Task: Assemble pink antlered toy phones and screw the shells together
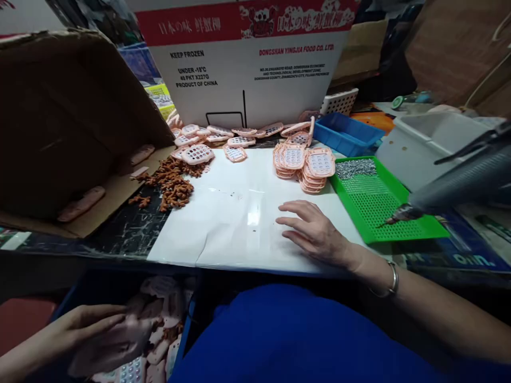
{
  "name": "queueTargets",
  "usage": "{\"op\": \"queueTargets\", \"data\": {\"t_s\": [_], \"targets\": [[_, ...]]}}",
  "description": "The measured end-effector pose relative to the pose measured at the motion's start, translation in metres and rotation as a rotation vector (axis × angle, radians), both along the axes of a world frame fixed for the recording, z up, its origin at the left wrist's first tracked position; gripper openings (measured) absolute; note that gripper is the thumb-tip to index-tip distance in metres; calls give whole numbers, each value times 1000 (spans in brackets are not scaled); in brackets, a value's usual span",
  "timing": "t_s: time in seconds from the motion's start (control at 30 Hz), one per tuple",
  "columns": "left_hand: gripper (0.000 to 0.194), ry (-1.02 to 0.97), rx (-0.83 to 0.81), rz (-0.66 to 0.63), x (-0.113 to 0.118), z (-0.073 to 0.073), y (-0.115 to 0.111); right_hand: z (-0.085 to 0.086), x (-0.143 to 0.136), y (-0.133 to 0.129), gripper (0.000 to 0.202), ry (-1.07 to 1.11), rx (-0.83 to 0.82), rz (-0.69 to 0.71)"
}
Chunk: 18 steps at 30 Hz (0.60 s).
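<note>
My left hand (85, 324) is low on the left, over a blue bin (187, 332) below the table edge. Its fingers lie over a pale pink plastic shell (109, 346), blurred by motion, which it appears to grip. More pink shells, some with rows of round buttons (131, 369), fill the bin under it. My right hand (313, 231) rests on the white work sheet (223, 229), fingers spread, nothing in them. Beyond it stand two stacks of pink keypad panels (293, 157). The nearest tool is an electric screwdriver (451, 183), its bit pointing over a green tray (351, 218).
Small brown plastic parts (175, 183) are heaped left of the sheet. Pink keypad pieces (197, 154) line the back before a white carton (247, 64). An open cardboard box (80, 127) stands left. Silver screws (355, 168), a blue tray (347, 133) and a grey bin (431, 143) are right.
</note>
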State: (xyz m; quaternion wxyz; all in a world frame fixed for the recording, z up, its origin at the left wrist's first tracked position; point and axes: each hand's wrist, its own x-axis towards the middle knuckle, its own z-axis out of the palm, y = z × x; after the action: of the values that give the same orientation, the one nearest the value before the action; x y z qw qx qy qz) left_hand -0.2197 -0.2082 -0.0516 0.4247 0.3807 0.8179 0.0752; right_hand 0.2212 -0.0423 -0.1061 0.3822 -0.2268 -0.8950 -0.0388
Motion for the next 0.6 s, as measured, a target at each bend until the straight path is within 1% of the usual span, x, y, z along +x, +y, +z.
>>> {"op": "queueTargets", "data": {"t_s": [0.03,0.07,0.13,0.17,0.23,0.3,0.33,0.37,0.4,0.43,0.53,0.6], "targets": [[59,18,-5,4,-3,3,2,0,-2,0,16,-4,2,16],[59,34,16,16,-2,9,8,0,-5,1,15,-9,2,36],[65,-15,108,64,9,27,29,-1,-11,2,15,-21,-11,80],[67,-56,164,87,16,36,44,-2,-13,3,15,-24,-23,98],[62,-66,365,90,26,52,76,-4,-16,6,15,-32,-55,121],[48,24,549,20,28,59,114,-7,-18,8,15,-40,-90,131],[39,144,648,7,26,61,134,-9,-18,10,16,-43,-108,132],[28,221,710,7,22,61,154,-11,-18,11,16,-43,-129,132],[20,278,750,12,16,60,176,-13,-18,12,17,-42,-156,129],[16,321,774,15,10,58,197,-14,-19,13,18,-35,-185,123],[15,375,813,8,-13,52,258,-18,-19,14,20,-10,-261,116],[20,343,815,-16,-28,47,291,-18,-20,14,20,4,-283,108]]}}
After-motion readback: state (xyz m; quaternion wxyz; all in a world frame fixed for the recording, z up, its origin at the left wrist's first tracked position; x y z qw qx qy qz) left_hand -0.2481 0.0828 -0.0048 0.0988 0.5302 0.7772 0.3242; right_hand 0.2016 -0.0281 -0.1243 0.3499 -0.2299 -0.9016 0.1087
